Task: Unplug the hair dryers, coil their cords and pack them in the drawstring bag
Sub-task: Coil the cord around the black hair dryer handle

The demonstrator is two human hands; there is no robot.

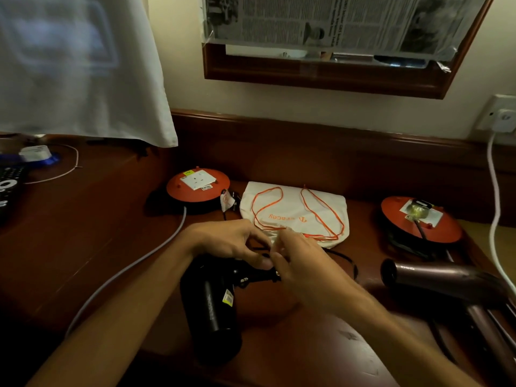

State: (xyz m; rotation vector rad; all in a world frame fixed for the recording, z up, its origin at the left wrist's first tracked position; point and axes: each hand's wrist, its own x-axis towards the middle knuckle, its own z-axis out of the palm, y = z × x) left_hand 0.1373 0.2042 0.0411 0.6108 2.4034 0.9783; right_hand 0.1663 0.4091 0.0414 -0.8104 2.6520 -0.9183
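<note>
A black hair dryer (212,305) lies on the wooden desk (92,241) in front of me. My left hand (231,241) and my right hand (304,263) meet just above its handle, fingers curled around its black cord (346,259), which loops out to the right. A white drawstring bag (296,210) with orange strings lies flat behind my hands. A brown hair dryer (446,277) lies at the right, its cord plugged into the right orange reel (418,219). The black plug (236,201) lies beside the left orange reel (198,185).
A grey cable (134,266) runs from the left reel toward me. A white cable (495,208) hangs from a wall socket (499,115) at the far right. White cloth (81,68) hangs at the upper left. A remote (8,188) sits at the left edge.
</note>
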